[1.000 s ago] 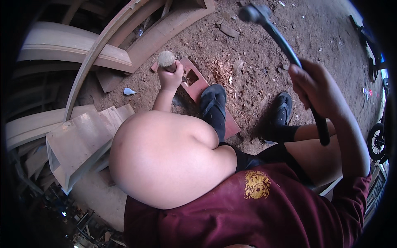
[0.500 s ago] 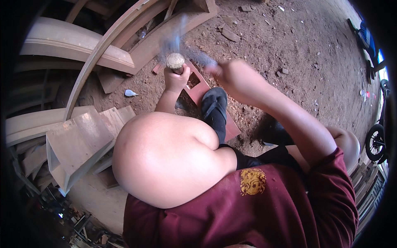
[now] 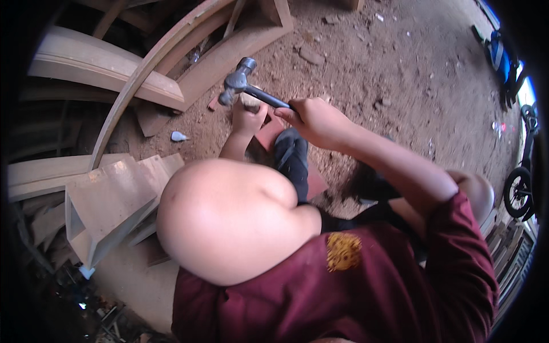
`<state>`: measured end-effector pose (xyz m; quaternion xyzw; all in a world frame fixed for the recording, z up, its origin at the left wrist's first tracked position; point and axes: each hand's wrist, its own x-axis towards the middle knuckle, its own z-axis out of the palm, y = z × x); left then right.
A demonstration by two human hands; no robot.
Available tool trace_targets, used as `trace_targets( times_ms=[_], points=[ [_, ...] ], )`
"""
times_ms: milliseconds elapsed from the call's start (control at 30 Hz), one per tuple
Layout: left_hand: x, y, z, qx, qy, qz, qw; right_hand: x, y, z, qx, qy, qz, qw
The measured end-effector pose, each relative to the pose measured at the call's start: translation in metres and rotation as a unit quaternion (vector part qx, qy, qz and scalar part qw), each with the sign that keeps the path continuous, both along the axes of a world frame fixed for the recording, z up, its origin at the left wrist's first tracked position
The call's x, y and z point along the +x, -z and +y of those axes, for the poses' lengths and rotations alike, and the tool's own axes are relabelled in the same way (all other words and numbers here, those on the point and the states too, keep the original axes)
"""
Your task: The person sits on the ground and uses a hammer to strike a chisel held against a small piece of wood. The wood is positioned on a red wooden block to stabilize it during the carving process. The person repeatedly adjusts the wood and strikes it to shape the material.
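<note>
My right hand grips the dark handle of a claw hammer, whose steel head hangs just above and left of my left hand. My left hand is closed around a round wooden-handled tool; its top is mostly hidden behind the hammer. That tool stands over a reddish flat wood piece lying on the dirt. My foot in a dark sandal rests on that piece. My bare knee fills the middle of the view.
Curved wooden mouldings and planks lie at the upper left. Cut boards are stacked at the left beside my knee. Dirt ground with stones spreads to the right. A motorcycle wheel shows at the right rim.
The hammer swung down from high on the right onto the tool in my left hand, and now sits just above and left of it. My left hand stayed in place.
</note>
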<state>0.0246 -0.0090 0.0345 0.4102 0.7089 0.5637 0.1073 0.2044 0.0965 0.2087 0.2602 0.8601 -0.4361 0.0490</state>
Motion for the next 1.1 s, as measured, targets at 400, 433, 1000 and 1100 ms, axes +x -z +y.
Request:
trace_targets(
  times_ms=[400, 433, 1000, 1100],
  points=[
    [-0.014, -0.013, -0.024, 0.016, 0.005, -0.008, 1.0, 0.012, -0.03, -0.022, -0.191, 0.077, 0.205, 0.957],
    [-0.012, -0.011, -0.029, 0.028, 0.027, 0.014, 0.999, 0.016, -0.01, -0.024, -0.248, 0.096, 0.154, 0.951],
    [-0.047, 0.0, -0.018, -0.031, 0.058, -0.003, 0.998, 0.009, -0.062, 0.03, -0.224, 0.17, 0.186, 0.941],
    [-0.035, -0.008, -0.01, -0.059, 0.059, -0.023, 0.996, 0.005, -0.1, 0.033, -0.188, 0.185, 0.236, 0.935]
  ],
)
